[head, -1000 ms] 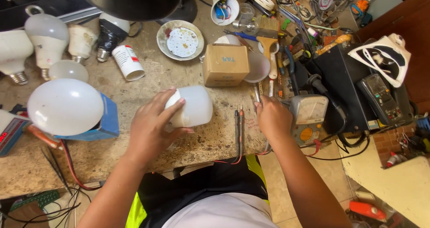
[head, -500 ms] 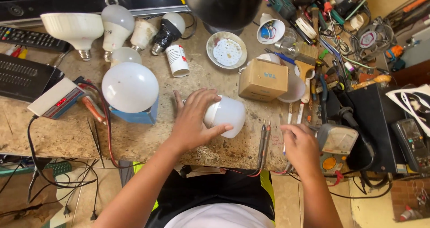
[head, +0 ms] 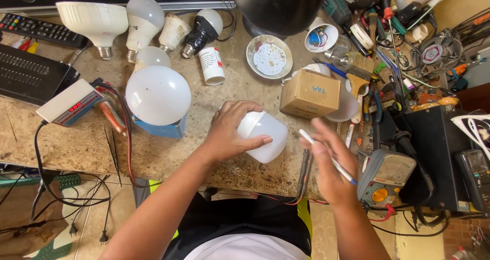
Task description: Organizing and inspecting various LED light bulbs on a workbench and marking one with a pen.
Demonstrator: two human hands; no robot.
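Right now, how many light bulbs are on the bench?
7. Five along the back: wide white bulb, bulb with hook, cream bulb, black-wrapped bulb, small globe. Large globe on blue box. One under left hand. Clutter may hide others.

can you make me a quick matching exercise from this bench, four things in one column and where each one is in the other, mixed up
Things:
1. white bulb
2. thin white tool
3. cardboard box
4. large round bulb

Places:
A. resting on a blue box
B. under the left hand, lying on its side on the bench
C. on the bench just beyond the hands, beside a white dish
D. held in the right hand

Right pairs: 1-B, 2-D, 3-C, 4-A
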